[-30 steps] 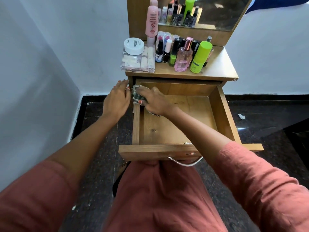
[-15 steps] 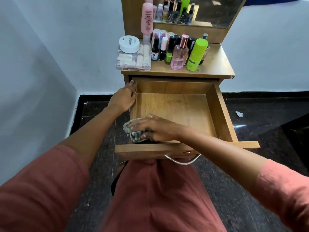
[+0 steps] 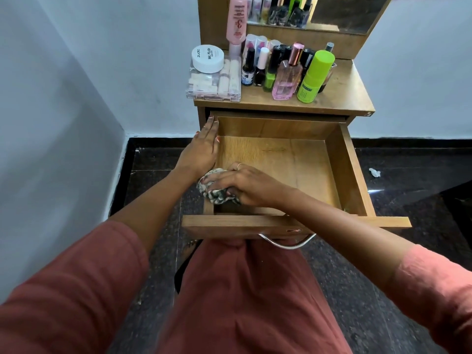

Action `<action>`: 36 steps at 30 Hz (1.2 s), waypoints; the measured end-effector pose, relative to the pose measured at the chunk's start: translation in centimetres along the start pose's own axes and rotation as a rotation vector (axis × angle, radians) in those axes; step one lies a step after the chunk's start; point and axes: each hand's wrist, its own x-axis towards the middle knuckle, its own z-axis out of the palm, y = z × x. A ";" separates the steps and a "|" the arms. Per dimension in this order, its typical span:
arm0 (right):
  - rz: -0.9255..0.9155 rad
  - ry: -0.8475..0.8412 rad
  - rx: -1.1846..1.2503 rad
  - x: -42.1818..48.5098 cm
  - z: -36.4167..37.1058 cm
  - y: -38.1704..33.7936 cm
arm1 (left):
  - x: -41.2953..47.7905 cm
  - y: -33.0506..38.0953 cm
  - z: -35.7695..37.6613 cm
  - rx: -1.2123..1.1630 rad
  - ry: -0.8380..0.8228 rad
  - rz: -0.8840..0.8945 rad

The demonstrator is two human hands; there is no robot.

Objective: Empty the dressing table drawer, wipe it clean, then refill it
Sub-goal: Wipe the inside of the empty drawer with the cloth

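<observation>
Right hand point(image 3: 246, 185) grips cloth point(image 3: 217, 196) in wooden drawer point(image 3: 281, 162); dark floor point(image 3: 413, 190) below.

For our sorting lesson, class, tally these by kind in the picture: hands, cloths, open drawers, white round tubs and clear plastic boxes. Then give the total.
hands: 2 (left hand, right hand)
cloth: 1
open drawer: 1
white round tub: 1
clear plastic box: 1
Total: 6
</observation>
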 end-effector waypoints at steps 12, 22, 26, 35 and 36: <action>-0.025 -0.124 0.136 -2.3 -0.2 -1.1 | -0.3 0.5 0.3 0.103 0.040 -0.032; 0.084 -0.422 0.128 -5.2 -2.9 2.2 | -2.7 1.4 2.0 -0.026 0.109 -0.096; 0.084 -0.336 0.209 -4.8 -2.0 1.9 | -2.7 1.6 2.5 -0.027 0.153 -0.109; 0.001 -0.218 0.275 -0.7 1.0 0.4 | -2.5 1.6 2.6 -0.029 0.184 -0.114; 0.015 -0.237 0.285 -0.8 0.9 0.3 | -2.6 1.7 2.6 -0.031 0.190 -0.114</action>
